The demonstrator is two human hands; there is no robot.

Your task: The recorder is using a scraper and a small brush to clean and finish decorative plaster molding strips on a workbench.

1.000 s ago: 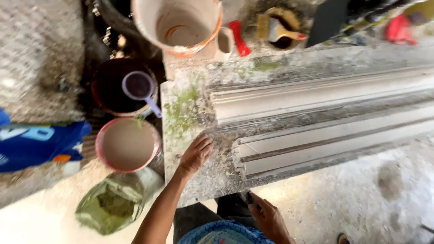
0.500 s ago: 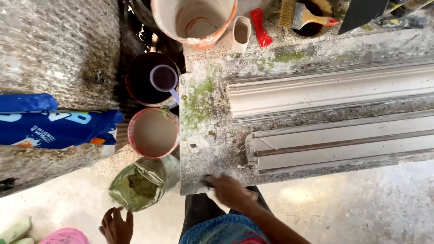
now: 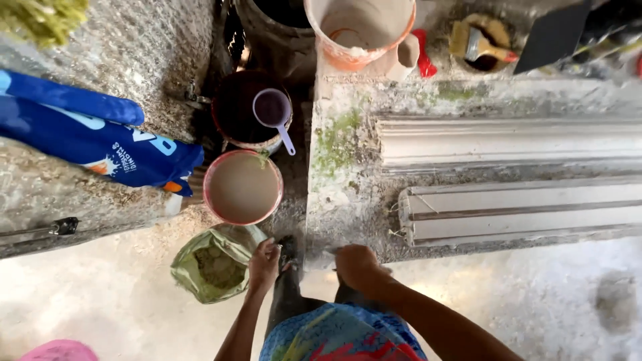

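- The left hand (image 3: 264, 263) grips the rim of an open green sack (image 3: 212, 266) of fibrous material, which sits on the floor near the desk's left corner.
- The right hand (image 3: 356, 264) is curled closed over the near edge of the mossy desk (image 3: 341, 167); what it holds, if anything, cannot be told.
- Just beyond the sack stands a bucket (image 3: 243, 186) full of beige liquid; a tug on the sack could knock it and spill it.
- Two long white mouldings (image 3: 521, 214) lie on the desk, the nearer one close to the edge; leaning on the desk might jolt it off.

Olive-green bag (image 3: 215, 266); pink-rimmed bucket (image 3: 243, 186) of beige liquid; purple scoop (image 3: 273, 110); grey surface (image 3: 348, 194) mottled with green moss; blue cloth (image 3: 93, 137).
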